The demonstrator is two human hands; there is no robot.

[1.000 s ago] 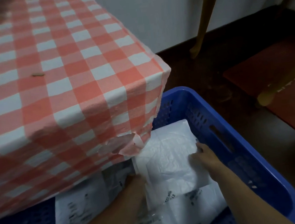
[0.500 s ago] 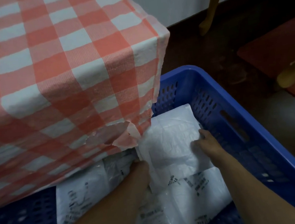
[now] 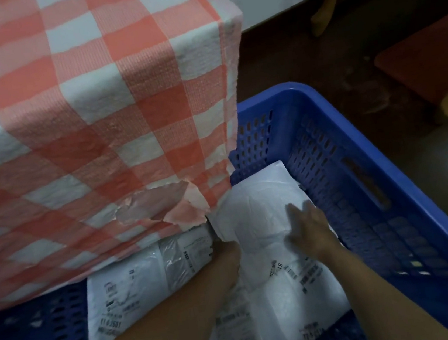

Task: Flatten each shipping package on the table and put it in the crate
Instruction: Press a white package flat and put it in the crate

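Observation:
A blue slotted crate (image 3: 386, 167) stands on the floor beside the table. Several white plastic shipping packages lie in it. The top white package (image 3: 258, 205) lies at the crate's far end, partly under the hanging tablecloth. My right hand (image 3: 309, 227) rests flat on its right side with the fingers spread. My left hand (image 3: 227, 250) is at the package's left edge, its fingers hidden under the package, so its grip cannot be seen. Another white package with printed labels (image 3: 125, 297) lies to the left, and a third one (image 3: 285, 312) lies under the top package.
The table's red and white checked cloth (image 3: 91, 107) hangs over the crate's left part, with a torn flap (image 3: 165, 205) at its lower edge. Dark floor, a yellow wooden leg (image 3: 329, 1) and a red mat (image 3: 429, 57) lie to the right.
My head has dropped closer to the crate. My right hand has slid from the package's right edge onto its top and flattened. My left hand stays at the left edge.

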